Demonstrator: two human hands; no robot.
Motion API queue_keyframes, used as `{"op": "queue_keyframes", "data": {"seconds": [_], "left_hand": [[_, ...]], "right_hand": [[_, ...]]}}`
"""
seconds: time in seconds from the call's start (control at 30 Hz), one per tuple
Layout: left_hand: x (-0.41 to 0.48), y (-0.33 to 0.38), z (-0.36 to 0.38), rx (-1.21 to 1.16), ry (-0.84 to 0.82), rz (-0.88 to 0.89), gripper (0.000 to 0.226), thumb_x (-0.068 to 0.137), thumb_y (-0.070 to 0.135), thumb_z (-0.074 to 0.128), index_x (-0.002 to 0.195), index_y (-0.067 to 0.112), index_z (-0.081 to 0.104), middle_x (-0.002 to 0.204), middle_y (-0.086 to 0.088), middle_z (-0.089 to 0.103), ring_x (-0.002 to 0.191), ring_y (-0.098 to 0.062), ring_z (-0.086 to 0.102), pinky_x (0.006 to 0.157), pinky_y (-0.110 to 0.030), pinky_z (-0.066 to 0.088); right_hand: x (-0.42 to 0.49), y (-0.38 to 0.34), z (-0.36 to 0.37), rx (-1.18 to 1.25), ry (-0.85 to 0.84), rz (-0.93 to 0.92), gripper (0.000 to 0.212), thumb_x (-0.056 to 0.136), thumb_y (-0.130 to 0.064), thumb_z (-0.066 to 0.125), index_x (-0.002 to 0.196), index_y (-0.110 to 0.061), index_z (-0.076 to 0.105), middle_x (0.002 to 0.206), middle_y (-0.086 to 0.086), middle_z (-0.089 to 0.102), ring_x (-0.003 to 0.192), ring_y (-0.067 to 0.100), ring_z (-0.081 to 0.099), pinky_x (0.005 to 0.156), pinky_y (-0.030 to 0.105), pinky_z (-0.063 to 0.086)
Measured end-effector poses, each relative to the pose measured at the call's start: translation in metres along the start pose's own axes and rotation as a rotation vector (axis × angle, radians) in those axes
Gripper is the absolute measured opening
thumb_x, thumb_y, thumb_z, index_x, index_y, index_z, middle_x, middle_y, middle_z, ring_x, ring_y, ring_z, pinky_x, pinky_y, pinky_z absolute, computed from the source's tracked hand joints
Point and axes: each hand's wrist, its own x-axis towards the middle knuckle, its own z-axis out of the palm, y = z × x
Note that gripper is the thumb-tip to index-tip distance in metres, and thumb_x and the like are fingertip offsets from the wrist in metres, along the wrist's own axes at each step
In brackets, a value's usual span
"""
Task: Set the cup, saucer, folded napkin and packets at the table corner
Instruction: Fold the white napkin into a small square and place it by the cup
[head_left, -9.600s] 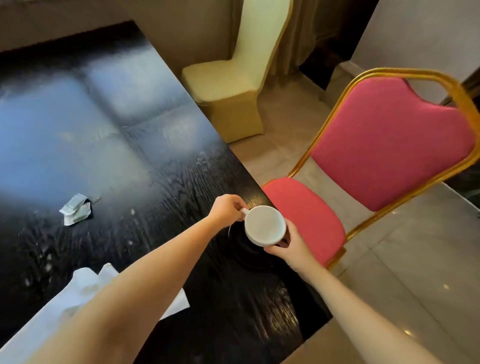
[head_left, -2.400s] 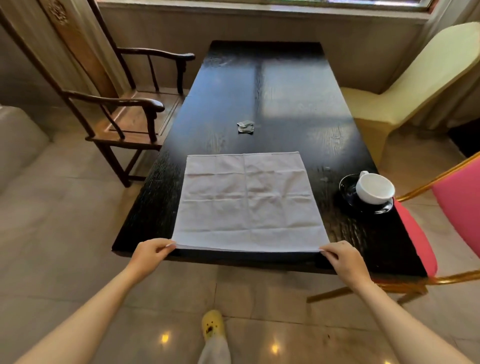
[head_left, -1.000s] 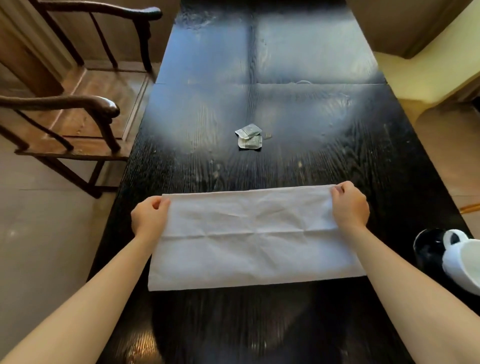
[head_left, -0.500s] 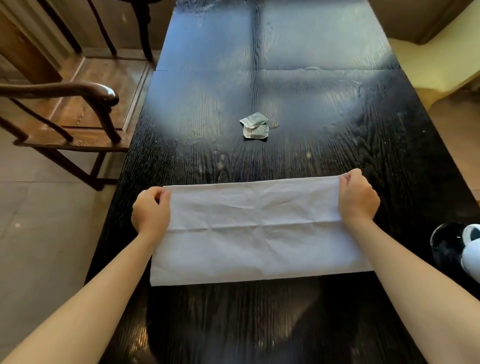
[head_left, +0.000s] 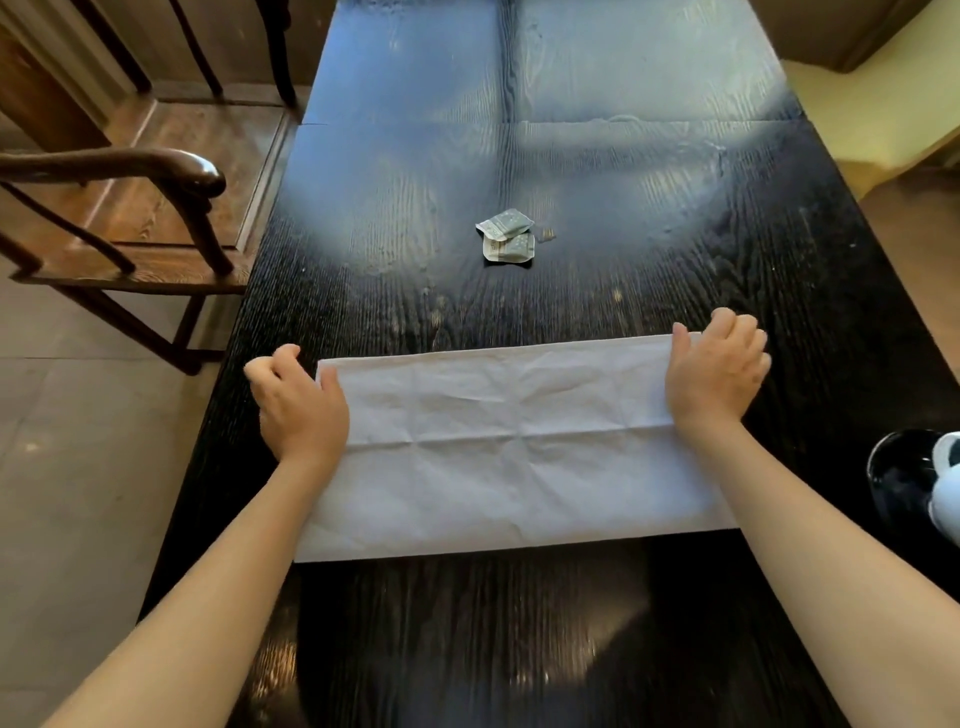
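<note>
A white napkin, folded in half into a long strip, lies flat across the near part of the black table. My left hand sits at its far left corner with the fingers loosely curled and off the cloth; only the thumb is by the edge. My right hand covers the far right corner, thumb on top and fingers curled over the edge. Two small grey-green packets lie further out at the table's middle. The black saucer with the white cup on it is cut off at the right edge.
A dark wooden armchair stands by the table's left side. A chair with a pale yellow cover stands at the far right. Tiled floor shows on the left.
The napkin went from spread open to folded in half. Since half a second ago my left fingers have come off its corner and spread; the right hand has barely moved.
</note>
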Motion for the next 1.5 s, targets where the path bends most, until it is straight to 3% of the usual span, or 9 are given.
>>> {"op": "queue_keyframes", "data": {"seconds": [0.13,0.23,0.4,0.57,0.93,1.07,1.17,1.27,1.5], "left_hand": [[-0.053,0.039,0.021,0.018,-0.040,0.383,0.040,0.091,0.016,0.041,0.130,0.012,0.049,0.140,-0.017,0.046,0.126,-0.036,0.045,0.100,-0.047,0.028],[-0.073,0.051,0.043,0.139,-0.260,0.434,0.062,0.088,0.038,0.007,0.144,0.023,0.031,0.156,-0.002,0.025,0.144,-0.020,0.021,0.113,-0.044,0.001],[-0.063,0.034,0.054,0.250,-0.284,0.358,0.071,0.082,0.047,-0.003,0.147,0.029,0.017,0.158,0.010,0.010,0.146,-0.014,0.009,0.115,-0.052,-0.003],[-0.051,0.017,0.046,0.276,-0.275,0.293,0.057,0.095,0.047,0.022,0.148,0.030,0.010,0.159,0.009,0.005,0.147,-0.015,0.004,0.116,-0.048,-0.005],[-0.040,-0.003,0.023,0.399,-0.244,0.318,0.057,0.098,0.041,0.017,0.149,0.016,0.007,0.160,-0.003,0.000,0.147,-0.020,-0.001,0.117,-0.048,-0.007],[-0.096,0.032,0.024,0.196,-0.216,0.325,0.053,0.099,0.034,0.020,0.149,0.018,0.009,0.160,-0.002,0.000,0.147,-0.019,-0.002,0.115,-0.043,-0.012],[-0.127,0.028,0.028,0.209,-0.267,0.249,0.053,0.099,0.033,0.016,0.149,0.022,0.003,0.159,0.002,-0.005,0.146,-0.015,-0.007,0.115,-0.044,-0.012],[-0.129,0.009,0.028,0.293,-0.286,0.251,0.054,0.098,0.039,0.017,0.149,0.026,0.001,0.159,0.006,-0.005,0.146,-0.013,-0.006,0.115,-0.047,-0.008],[-0.094,-0.040,0.003,0.413,-0.286,0.371,0.061,0.096,0.045,0.023,0.149,0.017,0.011,0.159,-0.003,0.007,0.147,-0.022,0.006,0.118,-0.044,0.003]], "right_hand": [[-0.054,-0.070,-0.005,0.433,-0.100,-0.449,0.036,0.086,-0.019,0.043,0.113,-0.001,0.058,0.111,0.022,0.061,0.107,0.040,0.054,0.093,0.045,0.040],[-0.105,-0.114,0.007,0.318,-0.523,-0.718,0.050,0.097,-0.029,0.027,0.145,-0.014,0.031,0.155,0.005,0.028,0.145,0.024,0.016,0.117,0.046,0.004],[-0.112,-0.108,0.029,0.104,-0.453,-0.789,0.063,0.090,-0.047,0.008,0.147,-0.026,0.024,0.157,-0.006,0.020,0.146,0.020,0.010,0.116,0.045,-0.005],[-0.074,-0.059,0.026,-0.012,-0.430,-0.657,0.062,0.087,-0.056,0.010,0.147,-0.039,0.013,0.158,-0.013,0.010,0.147,0.018,0.001,0.117,0.047,-0.003],[-0.038,-0.011,0.013,-0.064,-0.432,-0.463,0.062,0.093,-0.051,0.013,0.150,-0.027,0.008,0.160,0.000,0.003,0.147,0.023,-0.004,0.117,0.048,-0.003],[-0.103,-0.061,-0.005,0.081,-0.445,-0.675,0.071,0.085,-0.048,-0.004,0.150,-0.022,0.011,0.160,0.000,0.004,0.147,0.021,-0.002,0.116,0.047,-0.006],[-0.161,-0.079,-0.007,0.104,-0.550,-0.776,0.056,0.097,-0.040,0.008,0.150,-0.022,0.005,0.160,-0.003,-0.003,0.146,0.018,-0.009,0.115,0.046,-0.011],[-0.172,-0.071,-0.002,0.049,-0.512,-0.832,0.069,0.086,-0.046,-0.006,0.150,-0.023,0.006,0.160,-0.004,0.001,0.147,0.017,-0.006,0.114,0.045,-0.013],[-0.137,-0.006,-0.011,-0.029,-0.477,-0.810,0.074,0.080,-0.058,-0.004,0.149,-0.033,0.007,0.159,-0.008,0.004,0.147,0.017,-0.003,0.117,0.045,-0.006]]}}
